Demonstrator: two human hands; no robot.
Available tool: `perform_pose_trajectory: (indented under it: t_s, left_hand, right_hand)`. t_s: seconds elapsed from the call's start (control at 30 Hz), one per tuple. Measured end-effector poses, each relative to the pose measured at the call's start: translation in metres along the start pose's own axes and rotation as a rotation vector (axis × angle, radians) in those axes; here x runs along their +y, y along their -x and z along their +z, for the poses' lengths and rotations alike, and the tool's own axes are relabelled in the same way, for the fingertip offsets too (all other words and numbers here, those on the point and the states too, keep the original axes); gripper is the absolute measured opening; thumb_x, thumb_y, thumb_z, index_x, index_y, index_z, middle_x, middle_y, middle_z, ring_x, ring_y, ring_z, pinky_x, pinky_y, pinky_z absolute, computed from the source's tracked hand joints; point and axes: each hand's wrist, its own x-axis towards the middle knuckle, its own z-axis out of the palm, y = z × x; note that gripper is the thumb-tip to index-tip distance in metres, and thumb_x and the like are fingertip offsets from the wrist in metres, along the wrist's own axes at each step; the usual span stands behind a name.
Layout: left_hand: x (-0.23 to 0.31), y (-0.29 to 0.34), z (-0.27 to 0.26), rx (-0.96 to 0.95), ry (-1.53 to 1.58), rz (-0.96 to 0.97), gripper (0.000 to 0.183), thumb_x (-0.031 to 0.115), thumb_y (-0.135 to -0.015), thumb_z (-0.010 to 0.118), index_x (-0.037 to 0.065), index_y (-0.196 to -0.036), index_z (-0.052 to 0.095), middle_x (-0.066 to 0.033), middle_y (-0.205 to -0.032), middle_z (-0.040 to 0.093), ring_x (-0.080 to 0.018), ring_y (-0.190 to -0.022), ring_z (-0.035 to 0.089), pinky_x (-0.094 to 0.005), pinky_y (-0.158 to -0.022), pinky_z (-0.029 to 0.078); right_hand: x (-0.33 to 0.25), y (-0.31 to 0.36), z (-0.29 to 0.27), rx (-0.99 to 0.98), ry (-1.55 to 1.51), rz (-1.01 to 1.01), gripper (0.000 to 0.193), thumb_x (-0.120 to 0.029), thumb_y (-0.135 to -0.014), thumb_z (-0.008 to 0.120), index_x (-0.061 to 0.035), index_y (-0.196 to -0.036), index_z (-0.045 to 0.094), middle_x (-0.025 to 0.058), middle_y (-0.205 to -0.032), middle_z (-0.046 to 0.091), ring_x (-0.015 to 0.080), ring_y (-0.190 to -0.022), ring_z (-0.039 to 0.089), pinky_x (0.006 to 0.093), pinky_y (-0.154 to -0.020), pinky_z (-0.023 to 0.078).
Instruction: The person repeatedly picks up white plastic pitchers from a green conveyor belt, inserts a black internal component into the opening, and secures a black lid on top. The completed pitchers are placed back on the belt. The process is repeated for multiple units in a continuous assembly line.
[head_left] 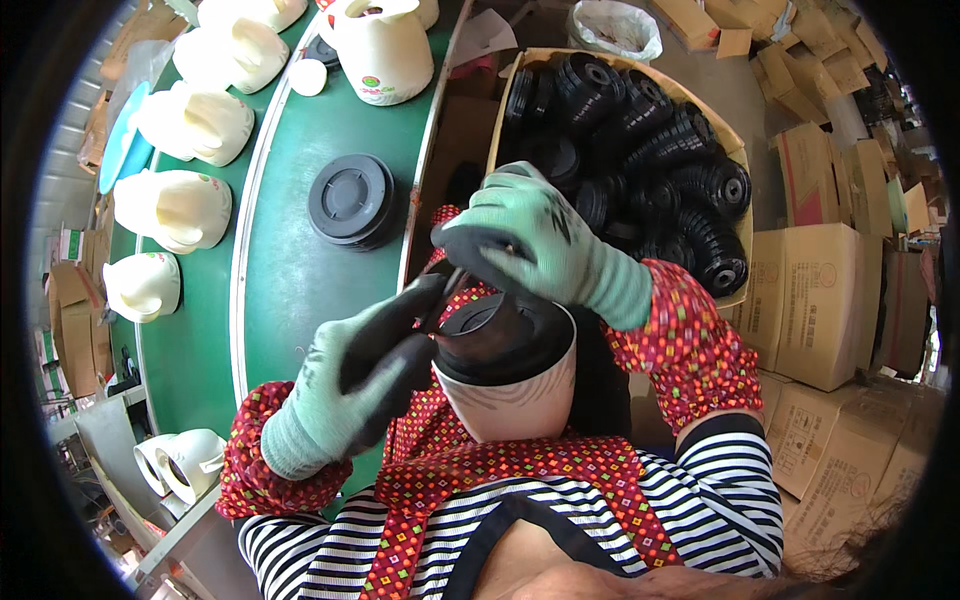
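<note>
Both my hands wear mint-green gloves with black palms. Between the fingertips of my left hand [350,375] is a thin dark piece [436,312], its kind hard to make out. My right hand [545,235], closed with its fingers curled, pinches the same piece from above. Just below them a pale jug body [510,405] rests upright against my lap, tapering downward. A round black part [505,335] sits in its upper end, partly covered by the dark piece. To the left, a short stack of round black discs [350,197] lies on the green work surface [300,290].
A row of white jugs [180,208] lines the far left, and a larger white jug [382,50] stands at the back. On my right is an open carton [742,180] full of stacked black discs. Cardboard boxes [815,305] are piled beyond it. A white sack [615,28] stands behind.
</note>
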Motion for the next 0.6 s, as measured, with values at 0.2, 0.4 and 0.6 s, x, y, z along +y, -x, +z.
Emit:
perform_pose_trajectory:
  t_s: [0.2,0.4,0.6]
  left_hand:
    - [0.034,-0.057,0.022,-0.073,-0.618,0.697,0.050,0.017,-0.098,0.060,-0.005,-0.143,0.055,-0.0260,-0.127,0.060,-0.0374,-0.114,0.063,-0.0419,-0.102,0.048]
    - [0.031,-0.100,0.094,-0.360,-0.459,0.668,0.039,0.023,-0.097,0.065,0.000,-0.129,0.065,-0.0207,-0.112,0.071,-0.0387,-0.105,0.069,-0.0441,-0.094,0.054]
    - [0.045,-0.102,0.093,-0.341,-0.622,0.665,0.052,0.025,-0.098,0.068,-0.002,-0.142,0.058,-0.0234,-0.135,0.065,-0.0317,-0.126,0.064,-0.0397,-0.107,0.049]
  right_hand:
    - [0.063,0.031,0.034,-0.149,-0.798,0.179,0.039,-0.031,-0.093,0.073,-0.0037,-0.119,0.066,0.0125,-0.115,0.068,0.0252,-0.108,0.063,0.0395,-0.103,0.046]
    - [0.044,0.057,0.053,-0.062,-0.869,0.118,0.035,-0.030,-0.094,0.071,-0.0049,-0.118,0.067,0.0123,-0.113,0.068,0.0259,-0.107,0.064,0.0409,-0.100,0.046]
    - [0.045,0.059,0.053,-0.040,-0.718,0.102,0.032,-0.030,-0.095,0.069,-0.0062,-0.117,0.068,0.0121,-0.112,0.069,0.0267,-0.105,0.065,0.0424,-0.098,0.046]
